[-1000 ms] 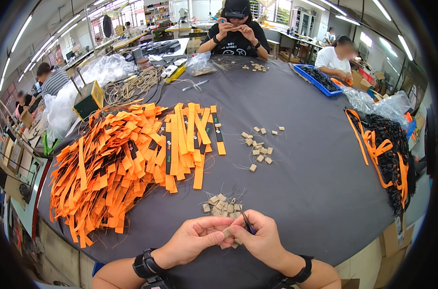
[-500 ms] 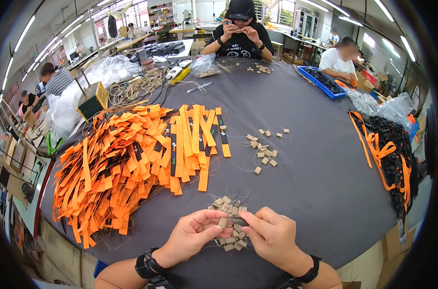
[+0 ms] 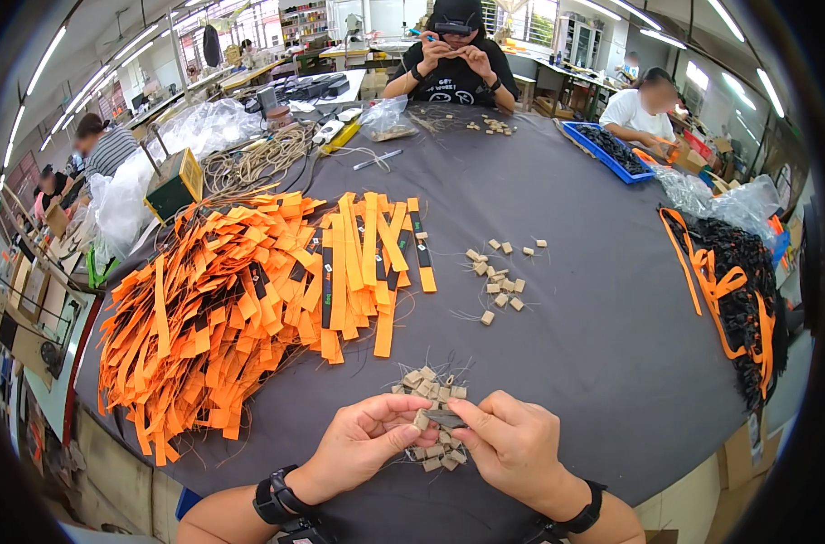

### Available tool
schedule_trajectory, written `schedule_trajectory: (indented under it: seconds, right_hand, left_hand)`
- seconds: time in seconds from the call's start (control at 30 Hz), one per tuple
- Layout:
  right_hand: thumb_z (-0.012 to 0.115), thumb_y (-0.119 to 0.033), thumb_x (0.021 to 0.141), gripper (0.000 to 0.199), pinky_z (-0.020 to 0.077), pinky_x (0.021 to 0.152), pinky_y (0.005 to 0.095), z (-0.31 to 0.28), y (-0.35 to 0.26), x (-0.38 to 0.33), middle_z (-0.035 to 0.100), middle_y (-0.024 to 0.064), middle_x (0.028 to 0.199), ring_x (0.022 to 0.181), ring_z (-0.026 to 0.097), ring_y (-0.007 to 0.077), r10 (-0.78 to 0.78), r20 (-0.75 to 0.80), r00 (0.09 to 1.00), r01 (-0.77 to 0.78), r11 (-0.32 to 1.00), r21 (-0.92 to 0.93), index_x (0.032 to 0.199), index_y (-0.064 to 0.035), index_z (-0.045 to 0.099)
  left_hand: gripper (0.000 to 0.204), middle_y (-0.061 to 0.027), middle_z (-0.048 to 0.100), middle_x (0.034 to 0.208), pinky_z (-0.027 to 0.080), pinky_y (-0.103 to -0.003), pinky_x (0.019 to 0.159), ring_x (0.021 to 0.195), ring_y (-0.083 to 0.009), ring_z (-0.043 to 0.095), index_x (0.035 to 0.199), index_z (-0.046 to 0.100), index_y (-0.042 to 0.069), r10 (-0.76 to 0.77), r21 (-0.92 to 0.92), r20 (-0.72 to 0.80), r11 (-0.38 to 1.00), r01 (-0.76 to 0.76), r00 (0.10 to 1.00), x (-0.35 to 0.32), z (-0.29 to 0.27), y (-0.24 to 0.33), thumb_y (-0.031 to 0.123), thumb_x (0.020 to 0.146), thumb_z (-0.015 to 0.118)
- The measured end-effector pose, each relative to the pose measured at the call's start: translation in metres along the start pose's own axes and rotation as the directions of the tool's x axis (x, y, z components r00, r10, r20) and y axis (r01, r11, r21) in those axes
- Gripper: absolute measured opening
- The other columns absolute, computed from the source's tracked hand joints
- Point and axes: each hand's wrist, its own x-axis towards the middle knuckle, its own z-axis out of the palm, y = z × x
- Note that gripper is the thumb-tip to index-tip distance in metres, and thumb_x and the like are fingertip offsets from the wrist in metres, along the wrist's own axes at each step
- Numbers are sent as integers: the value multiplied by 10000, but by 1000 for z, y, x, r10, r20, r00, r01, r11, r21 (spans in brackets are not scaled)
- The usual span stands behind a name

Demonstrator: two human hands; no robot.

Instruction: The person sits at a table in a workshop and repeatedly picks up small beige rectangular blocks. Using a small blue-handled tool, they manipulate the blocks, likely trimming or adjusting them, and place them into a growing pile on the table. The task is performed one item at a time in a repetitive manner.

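Dark table (image 3: pixel 594 299); left hand (image 3: pixel 367 444), right hand (image 3: pixel 512 444) still pinching tan tag (image 3: pixel 422 421), unchanged.

Bright, even light from ceiling tube lamps (image 3: pixel 63 54) on the far left and right leaves only soft shadows on the dark table (image 3: pixel 594 299), with sharp focus at centre, strong fisheye bending and black vignetting at the rim.

The left hand (image 3: pixel 369 442) and right hand (image 3: pixel 512 444) are meeting at their fingertips. Both are pinching, with forearms entering from below.
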Motion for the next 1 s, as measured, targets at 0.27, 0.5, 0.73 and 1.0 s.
schedule_trajectory:
  seconds: [0.27, 0.5, 0.73, 1.0]
  right_hand:
    - [774, -181, 697, 332, 373, 431, 274, 1, 0, -1, 486, -25, 657, 502, 499, 130, -1, 4, 1000, 1, 1000, 6, 1017, -123, 705]
    - [775, -184, 697, 327, 374, 434, 271, -2, -1, 1, 485, -24, 657, 509, 505, 128, -9, 11, 1000, 8, 1000, 3, 1011, -125, 703]
    - [775, -185, 695, 319, 376, 435, 273, -2, 1, 1, 487, -25, 656, 509, 507, 129, -17, 13, 1000, 17, 1000, 3, 1000, -122, 705]
    - [773, -181, 698, 326, 385, 436, 277, -1, 1, 1, 498, -22, 662, 507, 513, 135, -19, 16, 1000, 19, 1000, 12, 1011, -126, 704]
  left_hand:
    - [320, -163, 648, 1068, 521, -349, 914, 996, -221, 647, 1242, 507, -53, -17, -2, 22, 1000, 17, 1000, 0, -1, 1, 55, 945, 558]
    - [312, -149, 645, 1074, 520, -332, 908, 989, -197, 643, 1243, 516, -52, -3, 26, 40, 1000, 1, 999, 0, -2, 1, 43, 948, 550]
    - [309, -143, 651, 1064, 523, -319, 900, 972, -187, 647, 1243, 520, -49, 21, 40, 23, 999, -21, 1000, 0, 0, 1, 39, 947, 550]
    - [316, -133, 652, 1059, 521, -315, 901, 974, -182, 647, 1249, 518, -43, 26, 66, 24, 997, -28, 999, -1, -2, 1, 46, 948, 554]
